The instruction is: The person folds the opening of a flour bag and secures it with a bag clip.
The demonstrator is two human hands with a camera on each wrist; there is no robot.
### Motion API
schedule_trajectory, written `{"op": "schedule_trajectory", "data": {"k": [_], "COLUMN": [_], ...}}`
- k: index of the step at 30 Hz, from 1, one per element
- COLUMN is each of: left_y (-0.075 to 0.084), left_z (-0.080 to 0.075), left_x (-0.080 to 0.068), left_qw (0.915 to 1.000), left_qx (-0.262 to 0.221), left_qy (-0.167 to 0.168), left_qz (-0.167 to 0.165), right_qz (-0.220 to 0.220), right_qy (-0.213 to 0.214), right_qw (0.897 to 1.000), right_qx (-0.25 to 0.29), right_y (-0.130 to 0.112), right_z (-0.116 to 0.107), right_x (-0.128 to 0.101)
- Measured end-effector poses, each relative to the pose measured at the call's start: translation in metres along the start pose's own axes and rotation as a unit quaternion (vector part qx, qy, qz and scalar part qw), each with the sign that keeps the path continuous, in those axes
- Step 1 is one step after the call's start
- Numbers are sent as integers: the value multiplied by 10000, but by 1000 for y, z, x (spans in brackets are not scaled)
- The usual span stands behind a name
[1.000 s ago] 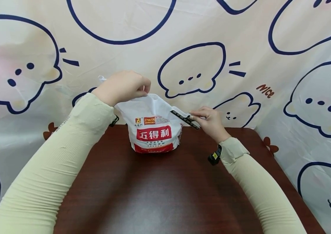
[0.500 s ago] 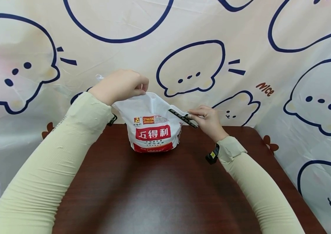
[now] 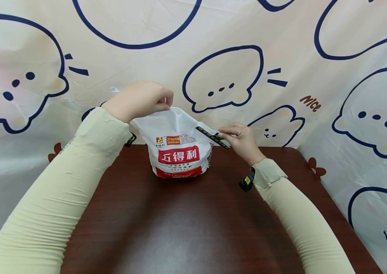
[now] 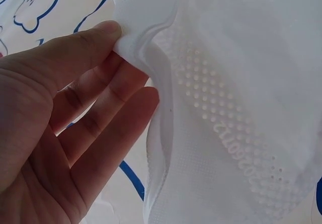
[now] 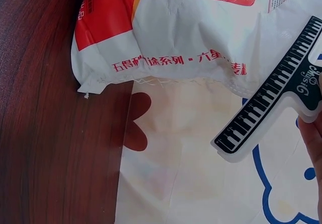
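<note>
A white flour bag (image 3: pixel 179 129) with red and orange printing stands upright at the back of the table. My left hand (image 3: pixel 143 99) pinches its top edge at the upper left; in the left wrist view the thumb and fingers (image 4: pixel 138 100) grip the folded white rim. At the bag's right upper edge, my right hand (image 3: pixel 242 142) holds a long clip (image 3: pixel 212 137) by its handle. Piano keys and the word "Music" are printed on the clip, which slants over the bag's corner. Only part of the right hand's fingers (image 5: pixel 313 138) shows at that view's edge.
The dark brown wooden table (image 3: pixel 179 228) has a rounded far right corner. Behind and beside it hangs a pale curtain (image 3: pixel 227 30) with blue-outlined cartoon figures. Loose threads (image 5: pixel 166 79) hang along the bag's side seam.
The head view has shifted slightly. Both hands keep their holds on the flour bag and the clip, with hardly any movement.
</note>
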State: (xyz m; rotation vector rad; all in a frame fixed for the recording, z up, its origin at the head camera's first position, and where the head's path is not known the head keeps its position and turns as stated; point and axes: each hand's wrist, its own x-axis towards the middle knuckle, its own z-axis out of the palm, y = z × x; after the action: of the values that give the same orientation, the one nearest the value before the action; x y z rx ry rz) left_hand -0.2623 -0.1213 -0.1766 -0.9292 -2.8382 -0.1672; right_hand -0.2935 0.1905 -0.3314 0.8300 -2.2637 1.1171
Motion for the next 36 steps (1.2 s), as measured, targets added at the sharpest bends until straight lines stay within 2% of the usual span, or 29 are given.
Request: {"op": "schedule_trajectory", "data": {"k": [16,23,28,36], "left_y": [1,0,-1,-1], "left_z": [-1,0,2,2], "left_x": [-2,-3,-3,-2], "left_qw": [10000,10000,10000,9999], "left_qx": [-27,-18,-12,-21], "left_qy": [7,77,81,87], "left_qz": [24,57,45,59], "right_qz": [-71,152,75,214], "right_qy": [-3,-32,-51,-48], "right_qw": [9999,9997,9994,9990], "right_qx": [148,192,320,399], "right_y": [-6,-10,-11,-12], "right_z": [7,13,17,19], "right_x": [4,6,7,8]}}
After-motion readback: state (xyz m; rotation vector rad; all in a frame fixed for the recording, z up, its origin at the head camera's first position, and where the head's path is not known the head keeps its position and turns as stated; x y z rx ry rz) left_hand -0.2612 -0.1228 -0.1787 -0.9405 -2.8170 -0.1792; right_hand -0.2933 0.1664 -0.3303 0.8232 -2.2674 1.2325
